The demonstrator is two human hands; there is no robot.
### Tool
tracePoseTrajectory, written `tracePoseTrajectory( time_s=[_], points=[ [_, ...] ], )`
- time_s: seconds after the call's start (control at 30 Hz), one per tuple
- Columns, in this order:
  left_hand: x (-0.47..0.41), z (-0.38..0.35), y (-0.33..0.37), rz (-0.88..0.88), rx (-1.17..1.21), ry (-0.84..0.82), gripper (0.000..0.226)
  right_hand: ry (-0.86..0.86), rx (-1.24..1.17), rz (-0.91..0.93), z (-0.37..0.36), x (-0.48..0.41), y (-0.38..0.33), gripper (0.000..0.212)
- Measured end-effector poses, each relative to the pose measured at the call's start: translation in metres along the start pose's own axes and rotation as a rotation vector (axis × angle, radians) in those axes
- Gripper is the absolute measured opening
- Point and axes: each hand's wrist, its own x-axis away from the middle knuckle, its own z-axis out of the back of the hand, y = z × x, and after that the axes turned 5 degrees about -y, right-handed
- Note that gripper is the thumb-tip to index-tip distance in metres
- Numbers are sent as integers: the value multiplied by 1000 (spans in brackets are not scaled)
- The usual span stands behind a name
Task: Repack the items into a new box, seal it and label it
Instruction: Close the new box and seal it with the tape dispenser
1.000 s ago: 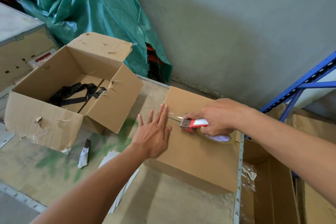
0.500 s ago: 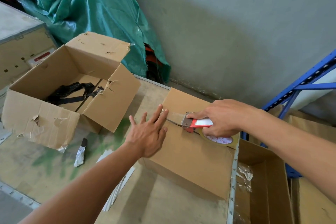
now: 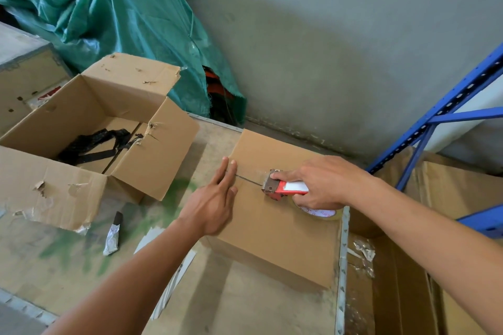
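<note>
Left hand (image 3: 212,204) slid to box (image 3: 272,234) edge; dispenser (image 3: 283,187) in right grip (image 3: 325,182).

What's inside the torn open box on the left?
Inside the open box, black strapping lies tangled on the bottom flaps. The near wall hides the front part of the floor, so anything there cannot be seen.

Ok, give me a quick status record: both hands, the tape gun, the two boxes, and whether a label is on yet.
left hand: flat, fingers straight, pressing the closed box's top at the left end of its seam
right hand: grips the tape gun
tape gun: red handle, head down on the seam
closed box: flaps down, sits on the table
open box: to the left, torn, black straps inside
label: none seen on the closed box
</note>
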Motion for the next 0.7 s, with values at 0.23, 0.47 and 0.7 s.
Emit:
tracePoseTrajectory(
  time_s=[0.23, 0.47, 0.7],
  points=[
    [6, -4, 6, 74, -13, 44, 59, 7, 49, 32, 12, -14, 7, 65],
    [11, -8, 16, 115, -48, 100, 56, 15, -16, 19, 12, -3, 13, 68],
    [9, -6, 12, 130, -86, 98, 56, -47, -31, -3, 24, 9, 3, 67]
  ],
)
